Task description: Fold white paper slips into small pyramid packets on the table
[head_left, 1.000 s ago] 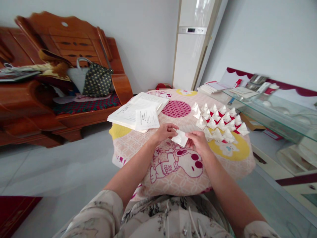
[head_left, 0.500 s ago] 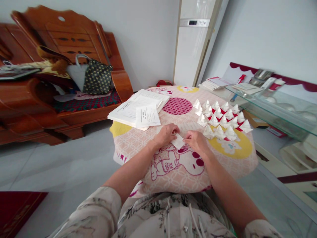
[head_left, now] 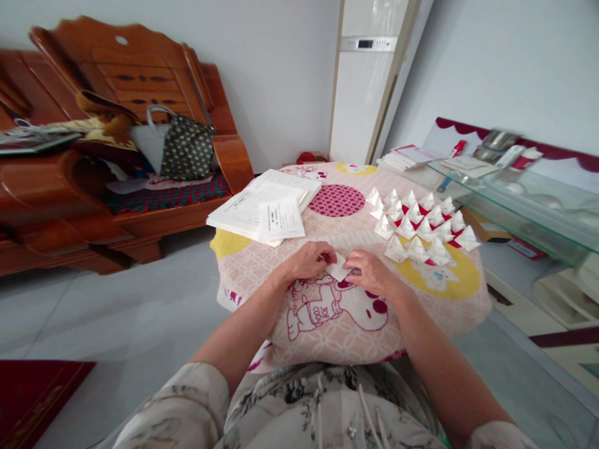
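Note:
A small folded piece of white paper (head_left: 337,268) is held between my two hands, just above the cloth near the middle of the table. My left hand (head_left: 312,259) pinches its left corner with curled fingers. From the right, my right hand (head_left: 372,272) grips the opposite edge between thumb and fingers. Several folded paper peaks (head_left: 418,224) stand in rows to the right, with red showing between them. A stack of printed sheets (head_left: 253,209) lies to the left, and a smaller printed slip (head_left: 281,218) rests on top of it.
A pink patterned tablecloth (head_left: 262,268) covers the round table. On the right is a glass-topped cabinet (head_left: 538,199) carrying tins and papers. A wooden bench (head_left: 126,62) with bags (head_left: 187,146) stands at the left, and a tall white air conditioner (head_left: 358,93) at the back.
My right hand has turned and its fingers now reach further over the paper's right side. My left hand has shifted slightly along the left corner. The view has swung a little.

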The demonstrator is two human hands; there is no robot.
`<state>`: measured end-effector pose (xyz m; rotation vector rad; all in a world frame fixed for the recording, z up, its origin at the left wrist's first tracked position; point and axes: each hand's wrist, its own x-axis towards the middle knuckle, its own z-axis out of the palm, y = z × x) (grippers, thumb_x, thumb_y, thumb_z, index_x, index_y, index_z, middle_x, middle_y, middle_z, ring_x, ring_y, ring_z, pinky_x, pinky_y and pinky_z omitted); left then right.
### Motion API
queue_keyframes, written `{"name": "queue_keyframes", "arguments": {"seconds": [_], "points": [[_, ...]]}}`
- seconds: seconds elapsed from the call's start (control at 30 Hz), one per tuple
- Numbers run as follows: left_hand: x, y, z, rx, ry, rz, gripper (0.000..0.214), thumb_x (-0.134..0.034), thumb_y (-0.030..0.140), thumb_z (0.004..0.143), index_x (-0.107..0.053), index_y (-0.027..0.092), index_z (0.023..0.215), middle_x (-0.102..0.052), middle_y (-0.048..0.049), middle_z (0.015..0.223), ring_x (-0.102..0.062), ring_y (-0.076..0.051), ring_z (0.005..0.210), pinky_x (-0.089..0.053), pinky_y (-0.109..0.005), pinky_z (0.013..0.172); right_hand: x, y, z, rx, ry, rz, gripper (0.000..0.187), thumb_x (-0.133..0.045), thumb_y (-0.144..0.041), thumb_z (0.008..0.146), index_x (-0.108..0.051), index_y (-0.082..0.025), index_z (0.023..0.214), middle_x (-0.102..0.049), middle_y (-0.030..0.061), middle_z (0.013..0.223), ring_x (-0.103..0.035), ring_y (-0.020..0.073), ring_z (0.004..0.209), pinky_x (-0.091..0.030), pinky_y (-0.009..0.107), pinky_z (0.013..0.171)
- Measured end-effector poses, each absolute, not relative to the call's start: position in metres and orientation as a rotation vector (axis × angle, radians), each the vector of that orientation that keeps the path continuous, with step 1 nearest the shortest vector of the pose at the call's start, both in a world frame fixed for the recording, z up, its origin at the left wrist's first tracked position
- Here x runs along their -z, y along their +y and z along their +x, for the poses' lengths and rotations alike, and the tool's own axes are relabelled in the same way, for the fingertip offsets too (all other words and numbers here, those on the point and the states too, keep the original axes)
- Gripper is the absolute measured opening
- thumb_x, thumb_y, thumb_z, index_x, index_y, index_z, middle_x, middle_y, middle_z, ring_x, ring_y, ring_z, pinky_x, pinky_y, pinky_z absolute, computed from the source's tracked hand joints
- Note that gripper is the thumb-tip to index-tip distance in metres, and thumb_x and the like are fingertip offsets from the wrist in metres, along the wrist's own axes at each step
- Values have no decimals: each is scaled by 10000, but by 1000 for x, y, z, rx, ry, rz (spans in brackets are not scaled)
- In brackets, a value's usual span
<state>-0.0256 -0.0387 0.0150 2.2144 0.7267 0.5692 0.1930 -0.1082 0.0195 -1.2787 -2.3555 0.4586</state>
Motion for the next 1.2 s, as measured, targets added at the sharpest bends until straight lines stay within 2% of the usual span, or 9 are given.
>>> {"name": "queue_keyframes", "arguments": {"seconds": [0.1, 0.23, 0.4, 0.53, 0.77, 1.0, 1.2], "points": [[-18, -40, -27, -528, 692, 2180, 247, -615, 90, 691, -699, 150, 915, -689, -50, 923, -630, -163, 801, -490, -270, 742, -20, -110, 193, -489, -2320, -1254, 98, -697, -144, 807, -721, -212, 741, -629, 41, 814, -564, 196, 802, -445, 339, 772], [-18, -41, -25, -473, 668, 2233, 311, -784, 245, 658, -704, 171, 949, -661, -31, 886, -597, -166, 774, -461, -268, 707, -19, -110, 190, -544, -2229, -1216, 238, -611, -180, 884, -697, -214, 666, -627, 37, 746, -550, 179, 740, -420, 326, 739], [-13, -44, -16, -572, 804, 2333, 63, -691, 226, 747, -667, 167, 752, -594, -3, 730, -509, -132, 668, -361, -250, 633, -18, -107, 190, -499, -2082, -1315, 261, -592, -170, 864, -657, -190, 612, -595, 22, 676, -532, 160, 674, -382, 297, 678], [-13, -43, -13, -578, 914, 2341, 195, -630, 235, 790, -601, 156, 614, -539, 10, 637, -449, -113, 601, -296, -258, 594, -18, -106, 190, -494, -2029, -1388, 215, -590, -155, 828, -673, -186, 632, -613, 21, 681, -546, 160, 676, -389, 289, 675], [-16, -41, -14, -564, 1013, 2251, 276, -600, 290, 804, -604, 155, 563, -486, 31, 518, -395, -98, 543, -246, -255, 551, -17, -103, 189, -512, -1944, -1526, 180, -608, -174, 794, -681, -185, 629, -659, 23, 664, -570, 166, 666, -394, 278, 658], [-18, -41, -12, -516, 1176, 2134, 255, -654, 309, 790, -663, 155, 587, -520, 31, 509, -420, -97, 521, -250, -263, 543, -19, -97, 185, -529, -1906, -1672, 250, -612, -198, 788, -604, -176, 540, -539, -17, 522, -476, 127, 536, -298, 269, 558], [-19, -38, -11, -499, 1238, 2100, 239, -705, 301, 755, -666, 155, 569, -520, 26, 488, -425, -105, 519, -260, -268, 552, -23, -94, 184, -592, -1882, -1744, 213, -602, -179, 758, -626, -172, 546, -548, -15, 496, -494, 127, 520, -312, 262, 541]]}}
